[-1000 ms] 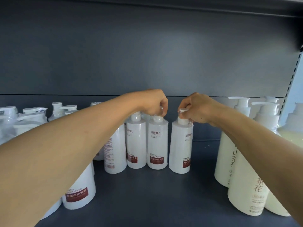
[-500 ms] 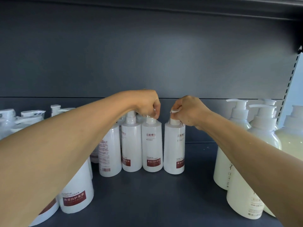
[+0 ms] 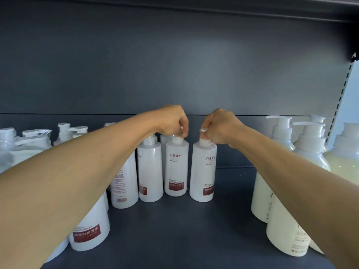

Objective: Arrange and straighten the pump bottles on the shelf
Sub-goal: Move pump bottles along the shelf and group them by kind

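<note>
Two white conditioner bottles stand upright mid-shelf (image 3: 174, 239), directly under hands, long axes vertical, narrow gap between them.

Left hand (image 3: 172, 121) pinches pump top of left bottle (image 3: 176, 167), fingers curled round it.

Right hand (image 3: 219, 127) grips pump of right bottle (image 3: 203, 171), set slightly forward, label turned a little right.

Likely next: twist, close gap.

White pump bottles (image 3: 176, 167) glossy smooth plastic, clear film-wrapped; cream bottles (image 3: 287, 226) translucent plastic; shelf (image 3: 174, 230) matt dark.
</note>
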Motion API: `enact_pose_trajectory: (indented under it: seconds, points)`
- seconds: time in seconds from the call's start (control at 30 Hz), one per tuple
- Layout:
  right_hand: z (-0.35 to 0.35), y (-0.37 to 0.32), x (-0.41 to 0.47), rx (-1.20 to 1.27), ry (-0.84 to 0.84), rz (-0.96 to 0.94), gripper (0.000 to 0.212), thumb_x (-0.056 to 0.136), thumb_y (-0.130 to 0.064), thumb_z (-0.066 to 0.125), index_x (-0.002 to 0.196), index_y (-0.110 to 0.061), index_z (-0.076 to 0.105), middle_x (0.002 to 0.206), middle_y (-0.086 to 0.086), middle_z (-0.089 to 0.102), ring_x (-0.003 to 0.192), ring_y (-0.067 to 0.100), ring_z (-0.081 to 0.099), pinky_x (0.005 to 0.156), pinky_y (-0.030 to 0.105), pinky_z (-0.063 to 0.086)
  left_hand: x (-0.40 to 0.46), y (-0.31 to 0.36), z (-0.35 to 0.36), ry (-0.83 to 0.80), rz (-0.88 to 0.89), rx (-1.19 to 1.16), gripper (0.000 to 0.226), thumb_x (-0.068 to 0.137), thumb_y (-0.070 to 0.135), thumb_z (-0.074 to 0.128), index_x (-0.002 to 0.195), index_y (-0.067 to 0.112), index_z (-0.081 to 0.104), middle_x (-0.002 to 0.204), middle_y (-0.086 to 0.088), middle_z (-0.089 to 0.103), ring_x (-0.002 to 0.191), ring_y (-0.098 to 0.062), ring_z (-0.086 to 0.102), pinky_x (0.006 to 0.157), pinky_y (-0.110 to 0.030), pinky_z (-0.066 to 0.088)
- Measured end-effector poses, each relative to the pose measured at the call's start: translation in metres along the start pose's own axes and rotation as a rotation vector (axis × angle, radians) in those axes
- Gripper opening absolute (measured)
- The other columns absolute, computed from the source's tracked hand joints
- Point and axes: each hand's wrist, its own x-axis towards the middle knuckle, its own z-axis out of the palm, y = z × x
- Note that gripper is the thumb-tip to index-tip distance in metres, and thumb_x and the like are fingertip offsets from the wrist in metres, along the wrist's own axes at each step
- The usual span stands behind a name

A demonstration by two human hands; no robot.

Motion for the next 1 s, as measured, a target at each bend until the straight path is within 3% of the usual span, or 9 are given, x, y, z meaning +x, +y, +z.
enact_pose_trajectory:
  seconds: [0.07, 0.13, 0.4, 0.53, 0.63, 0.77, 0.87, 1.0]
  points:
    - [-0.001, 0.0, 0.0, -0.05, -0.006, 0.026, 0.03, 0.087, -0.016, 0.062, 0.112, 0.001, 0.063, 0.113, 0.016, 0.066, 0.096, 0.028, 0.064, 0.09, 0.038, 0.054, 0.001, 0.001, -0.001, -0.009, -0.001, -0.008, 0.011, 0.084, 0.014, 0.066, 0.086, 0.021, 0.074, 0.061, 0.015, 0.053, 0.06, -0.005, 0.047, 0.049, -0.011, 0.034]
    - [-0.002, 0.001, 0.002, -0.056, -0.009, 0.017, 0.03, 0.086, -0.016, 0.063, 0.112, 0.001, 0.064, 0.113, 0.017, 0.066, 0.09, 0.027, 0.063, 0.089, 0.038, 0.054, 0.001, 0.002, -0.003, -0.032, 0.002, -0.018, 0.011, 0.084, 0.013, 0.066, 0.087, 0.021, 0.074, 0.059, 0.015, 0.053, 0.056, -0.003, 0.046, 0.045, -0.007, 0.032]
    - [-0.002, 0.002, 0.001, -0.131, 0.018, 0.007, 0.034, 0.089, -0.024, 0.061, 0.113, -0.001, 0.063, 0.111, 0.015, 0.067, 0.101, 0.029, 0.064, 0.089, 0.038, 0.054, 0.003, 0.008, -0.002, -0.063, -0.017, -0.001, 0.011, 0.084, 0.014, 0.066, 0.087, 0.021, 0.074, 0.086, 0.002, 0.068, 0.085, -0.017, 0.061, 0.072, -0.025, 0.046]
    - [-0.001, 0.003, -0.003, -0.143, 0.034, -0.005, 0.032, 0.089, -0.022, 0.06, 0.112, 0.0, 0.064, 0.111, 0.015, 0.066, 0.1, 0.03, 0.063, 0.087, 0.037, 0.054, 0.0, 0.008, 0.0, -0.065, -0.026, 0.017, 0.01, 0.083, 0.018, 0.066, 0.089, 0.021, 0.074, 0.088, 0.003, 0.066, 0.095, -0.02, 0.062, 0.079, -0.028, 0.049]
    - [0.0, 0.003, -0.008, -0.137, 0.01, -0.035, 0.03, 0.09, -0.02, 0.058, 0.111, 0.001, 0.064, 0.114, 0.017, 0.064, 0.097, 0.028, 0.06, 0.085, 0.036, 0.051, -0.007, 0.009, -0.001, -0.055, -0.051, 0.02, 0.021, 0.084, 0.026, 0.067, 0.103, 0.018, 0.07, 0.096, 0.004, 0.061, 0.101, -0.021, 0.059, 0.081, -0.028, 0.045]
    - [-0.001, 0.0, -0.015, -0.05, 0.026, -0.045, 0.042, 0.088, -0.023, 0.061, 0.125, -0.006, 0.053, 0.122, 0.013, 0.058, 0.107, 0.028, 0.057, 0.086, 0.035, 0.048, -0.027, 0.003, -0.02, -0.075, -0.091, -0.008, 0.051, 0.085, 0.038, 0.066, 0.13, 0.021, 0.05, 0.121, 0.004, 0.058, 0.111, -0.019, 0.055, 0.098, -0.034, 0.044]
    - [-0.005, -0.017, -0.017, 0.009, 0.153, -0.186, 0.042, 0.088, -0.019, 0.06, 0.128, -0.007, 0.051, 0.124, 0.011, 0.058, 0.112, 0.027, 0.056, 0.088, 0.031, 0.046, -0.045, -0.01, -0.043, -0.039, -0.137, 0.146, 0.055, 0.085, 0.034, 0.067, 0.134, 0.016, 0.047, 0.13, -0.001, 0.056, 0.116, -0.022, 0.054, 0.1, -0.036, 0.043]
    - [0.007, -0.057, -0.017, -0.031, 0.027, -0.353, 0.032, 0.089, -0.017, 0.057, 0.115, 0.001, 0.059, 0.12, 0.015, 0.063, 0.115, 0.029, 0.056, 0.098, 0.033, 0.044, -0.068, -0.032, -0.057, -0.151, -0.283, 0.399, 0.049, 0.083, 0.036, 0.068, 0.121, 0.008, 0.059, 0.118, -0.007, 0.063, 0.099, -0.025, 0.056, 0.091, -0.034, 0.048]
